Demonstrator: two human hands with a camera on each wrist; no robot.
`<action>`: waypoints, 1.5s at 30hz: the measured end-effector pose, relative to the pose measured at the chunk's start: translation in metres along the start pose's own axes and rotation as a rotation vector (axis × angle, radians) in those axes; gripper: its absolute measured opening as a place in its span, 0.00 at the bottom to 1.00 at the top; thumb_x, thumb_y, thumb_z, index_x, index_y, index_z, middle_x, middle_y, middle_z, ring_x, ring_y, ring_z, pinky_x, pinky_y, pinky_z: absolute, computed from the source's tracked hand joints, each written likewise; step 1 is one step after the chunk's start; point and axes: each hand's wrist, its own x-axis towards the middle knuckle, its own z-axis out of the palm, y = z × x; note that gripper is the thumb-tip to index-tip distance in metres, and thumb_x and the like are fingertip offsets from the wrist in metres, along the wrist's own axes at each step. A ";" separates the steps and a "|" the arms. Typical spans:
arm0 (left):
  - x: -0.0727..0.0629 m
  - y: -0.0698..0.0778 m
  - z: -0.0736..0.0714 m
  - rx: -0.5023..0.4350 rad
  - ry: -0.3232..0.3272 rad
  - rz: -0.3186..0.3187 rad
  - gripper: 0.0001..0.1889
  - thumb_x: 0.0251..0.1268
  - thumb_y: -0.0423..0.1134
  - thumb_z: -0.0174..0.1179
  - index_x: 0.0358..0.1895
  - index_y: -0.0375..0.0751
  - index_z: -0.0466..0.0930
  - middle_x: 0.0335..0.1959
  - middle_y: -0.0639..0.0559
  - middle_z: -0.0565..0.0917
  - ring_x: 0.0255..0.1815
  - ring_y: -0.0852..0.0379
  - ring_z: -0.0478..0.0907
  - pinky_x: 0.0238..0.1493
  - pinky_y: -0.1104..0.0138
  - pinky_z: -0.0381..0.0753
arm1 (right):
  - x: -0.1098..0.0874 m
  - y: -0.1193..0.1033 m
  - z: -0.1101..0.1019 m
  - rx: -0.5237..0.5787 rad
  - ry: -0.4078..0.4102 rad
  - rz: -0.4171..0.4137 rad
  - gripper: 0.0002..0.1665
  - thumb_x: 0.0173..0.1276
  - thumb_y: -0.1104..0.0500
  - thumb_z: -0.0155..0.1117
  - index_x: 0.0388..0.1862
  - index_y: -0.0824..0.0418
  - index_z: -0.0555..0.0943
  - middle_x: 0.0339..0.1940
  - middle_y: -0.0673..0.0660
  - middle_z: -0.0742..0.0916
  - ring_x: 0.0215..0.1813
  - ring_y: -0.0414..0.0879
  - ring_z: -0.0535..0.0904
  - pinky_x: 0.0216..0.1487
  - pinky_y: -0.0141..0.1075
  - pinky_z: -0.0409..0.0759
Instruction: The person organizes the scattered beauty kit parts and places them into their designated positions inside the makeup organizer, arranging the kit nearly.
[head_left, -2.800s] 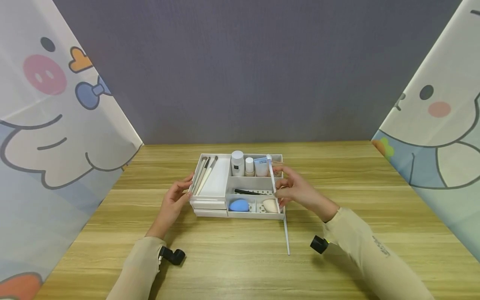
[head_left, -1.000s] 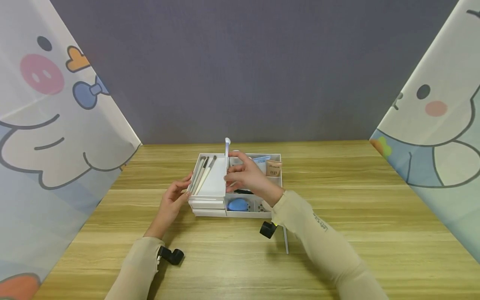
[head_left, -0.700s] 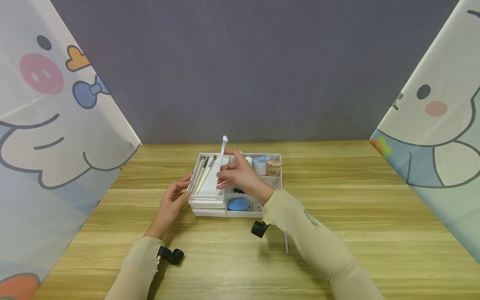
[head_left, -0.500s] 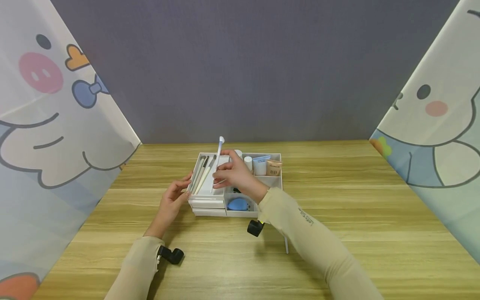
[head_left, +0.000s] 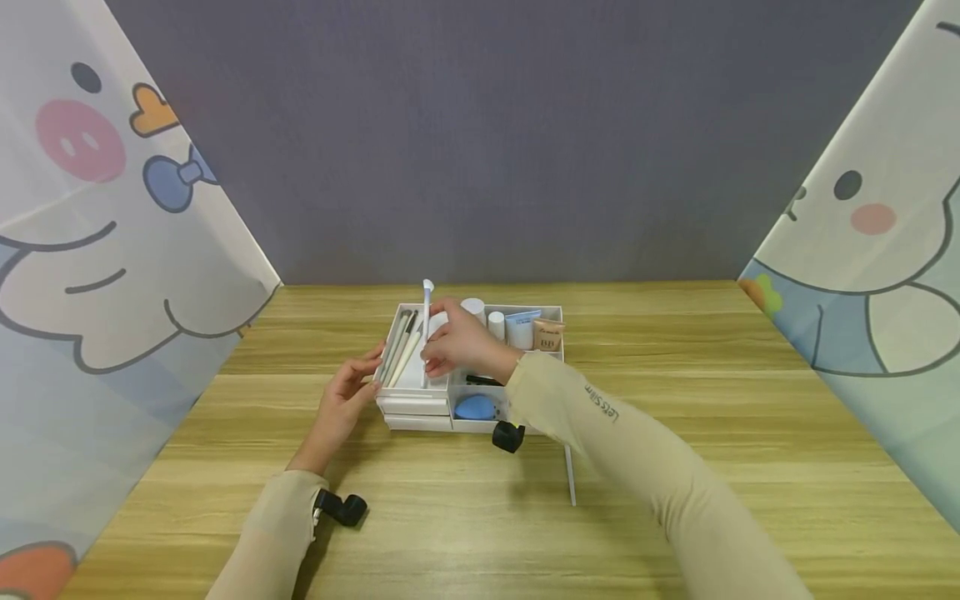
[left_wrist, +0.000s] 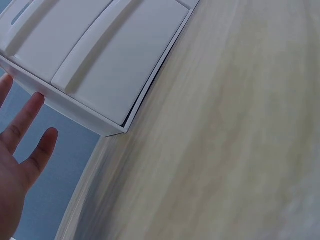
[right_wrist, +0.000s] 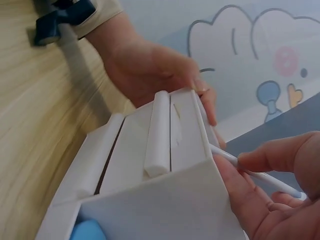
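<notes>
My right hand [head_left: 468, 343] pinches a white makeup brush [head_left: 426, 321] between thumb and fingers, its pale head pointing up and away. The brush's lower end is inside the upper left tray of a white makeup organizer [head_left: 415, 407]. Several other brushes [head_left: 405, 354] lie along the tray's left side. At the organizer's left wall rests my left hand [head_left: 347, 400], thumb near the front corner. The left wrist view has the left fingers [left_wrist: 25, 120] spread and fairly straight against the wall. In the right wrist view the held brush [right_wrist: 275, 182] crosses the tray's rim.
Behind the right hand stand white-capped bottles [head_left: 496, 325], a light blue tube [head_left: 522, 330] and a tan tube [head_left: 548, 335]. A blue sponge [head_left: 476, 407] and black pencil [head_left: 483, 381] occupy front compartments. A thin white stick [head_left: 570, 477] extends over the wooden table [head_left: 450, 517].
My right hand has carried the brush leftward from the organizer's right side to the left tray, then lowered it there. My left hand keeps its place. The cream sponge is now hidden by the right arm.
</notes>
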 end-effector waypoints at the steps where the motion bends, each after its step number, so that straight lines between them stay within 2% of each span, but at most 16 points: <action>1: 0.000 0.000 0.000 0.002 0.001 -0.001 0.12 0.63 0.14 0.49 0.49 0.13 0.67 0.68 0.50 0.75 0.67 0.61 0.71 0.52 0.74 0.75 | 0.001 -0.002 0.001 -0.015 -0.005 0.012 0.37 0.58 0.80 0.59 0.64 0.64 0.59 0.31 0.64 0.81 0.23 0.50 0.81 0.28 0.40 0.85; 7: 0.001 0.002 -0.001 0.012 0.007 -0.014 0.12 0.63 0.14 0.50 0.50 0.14 0.67 0.68 0.51 0.75 0.67 0.62 0.71 0.53 0.74 0.75 | 0.006 -0.012 0.003 -0.106 -0.040 0.108 0.38 0.58 0.80 0.58 0.65 0.66 0.57 0.21 0.63 0.81 0.19 0.48 0.80 0.25 0.36 0.84; 12: 0.000 0.001 -0.001 0.009 -0.005 -0.012 0.13 0.62 0.12 0.48 0.50 0.13 0.66 0.69 0.49 0.74 0.68 0.62 0.70 0.53 0.73 0.75 | 0.008 -0.015 0.001 -0.177 -0.093 0.154 0.38 0.59 0.80 0.55 0.68 0.72 0.57 0.18 0.63 0.80 0.17 0.47 0.79 0.23 0.34 0.83; 17: -0.001 0.002 0.000 0.005 -0.009 -0.018 0.12 0.63 0.14 0.49 0.50 0.13 0.66 0.69 0.45 0.73 0.68 0.62 0.70 0.52 0.73 0.75 | 0.009 -0.017 0.000 -0.204 -0.124 0.179 0.38 0.60 0.79 0.56 0.69 0.72 0.57 0.18 0.63 0.81 0.17 0.47 0.80 0.24 0.34 0.83; 24: 0.000 0.001 0.000 0.016 -0.004 -0.015 0.12 0.63 0.14 0.50 0.50 0.14 0.66 0.68 0.51 0.74 0.68 0.61 0.70 0.52 0.73 0.75 | 0.009 -0.016 -0.003 -0.171 -0.139 0.186 0.36 0.63 0.77 0.59 0.69 0.69 0.59 0.24 0.66 0.84 0.22 0.49 0.82 0.28 0.37 0.85; 29: 0.000 0.001 0.000 0.019 0.000 -0.007 0.13 0.61 0.12 0.48 0.50 0.13 0.66 0.68 0.52 0.75 0.67 0.62 0.71 0.52 0.73 0.75 | 0.009 -0.010 -0.006 -0.095 -0.137 0.148 0.35 0.63 0.77 0.60 0.67 0.68 0.60 0.26 0.66 0.84 0.24 0.50 0.83 0.30 0.38 0.85; 39: -0.001 0.002 0.000 -0.003 0.008 -0.006 0.13 0.61 0.11 0.48 0.49 0.14 0.68 0.67 0.52 0.75 0.65 0.61 0.73 0.53 0.73 0.76 | -0.003 0.010 -0.016 0.098 -0.149 -0.037 0.34 0.68 0.76 0.58 0.70 0.69 0.59 0.35 0.64 0.83 0.30 0.49 0.84 0.40 0.42 0.86; 45: 0.000 0.002 0.001 0.008 0.009 -0.008 0.13 0.61 0.12 0.48 0.49 0.14 0.67 0.67 0.51 0.75 0.67 0.62 0.71 0.53 0.73 0.75 | -0.013 0.019 -0.022 0.122 -0.178 -0.138 0.33 0.70 0.74 0.57 0.71 0.68 0.58 0.40 0.65 0.84 0.36 0.50 0.85 0.47 0.46 0.84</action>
